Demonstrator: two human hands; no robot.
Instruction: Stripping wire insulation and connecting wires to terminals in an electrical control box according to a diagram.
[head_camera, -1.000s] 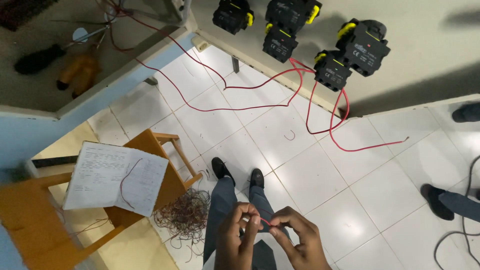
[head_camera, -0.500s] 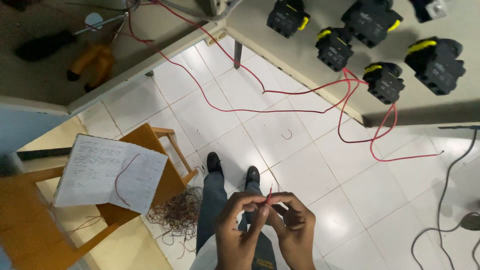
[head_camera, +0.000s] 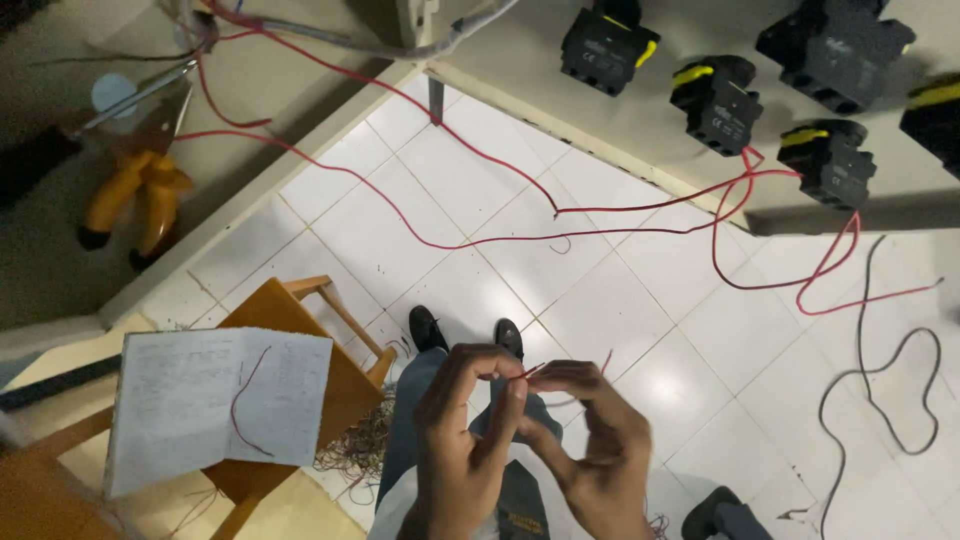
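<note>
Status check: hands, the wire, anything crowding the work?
Left hand and right hand both pinching a short red wire at the fingertips. Wire held above the knees. Nothing between the hands; open notebook on wooden stool beside.

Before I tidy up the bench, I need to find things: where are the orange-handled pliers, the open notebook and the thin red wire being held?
orange-handled pliers (head_camera: 140, 195), head view, on one orange handle.
open notebook (head_camera: 190, 400), head view, on its left page.
thin red wire (head_camera: 530, 371), head view, on the short end between the fingertips.

White tiled floor (head_camera: 600, 310), centre frame: red wires (head_camera: 480, 240) looping across, grey cable (head_camera: 880, 400) at right. Lower left, wooden stool (head_camera: 300, 320) bearing open notebook (head_camera: 210, 400).
</note>
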